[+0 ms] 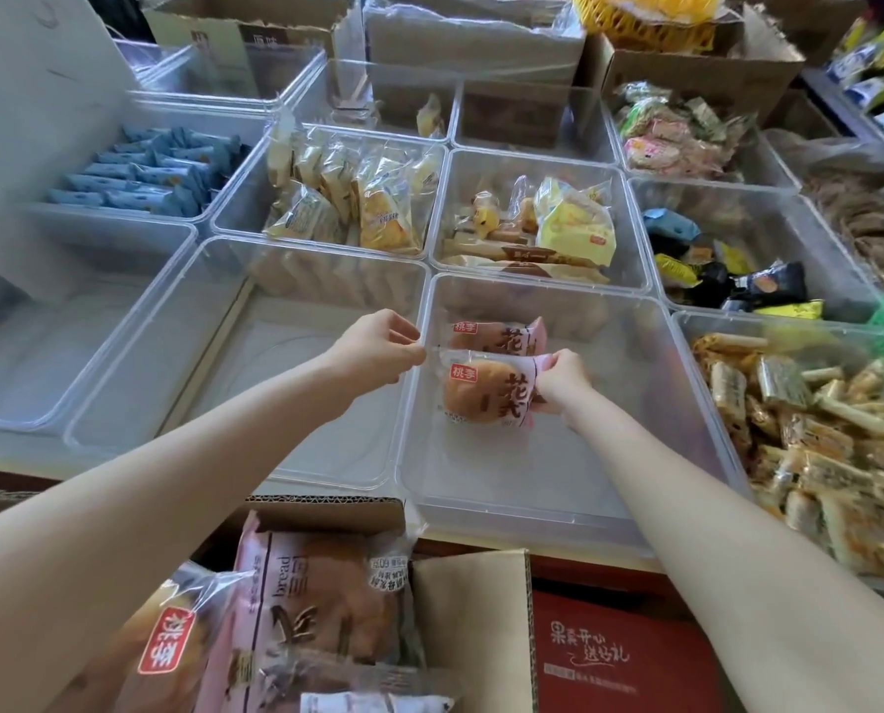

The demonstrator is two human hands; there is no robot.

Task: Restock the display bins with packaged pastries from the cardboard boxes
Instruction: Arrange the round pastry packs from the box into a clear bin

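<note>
Two pink-and-clear packaged buns lie in a clear display bin [558, 512] in front of me. The nearer bun pack [481, 393] is held at both ends: my left hand [383, 344] pinches its left edge over the bin wall, and my right hand [563, 378] pinches its pink right end. The second bun pack [496, 337] lies just behind it. Below me, an open cardboard box [470, 635] holds more of the same bun packs [316, 584].
A clear bin [254, 383] with nothing in it sits left of my left hand. Bins behind hold blue packs [146, 172], yellow pastries [357, 193] and mixed cakes [542, 229]. Wafer-like snacks [815, 445] fill the right bin. A red box [620, 656] stands by the carton.
</note>
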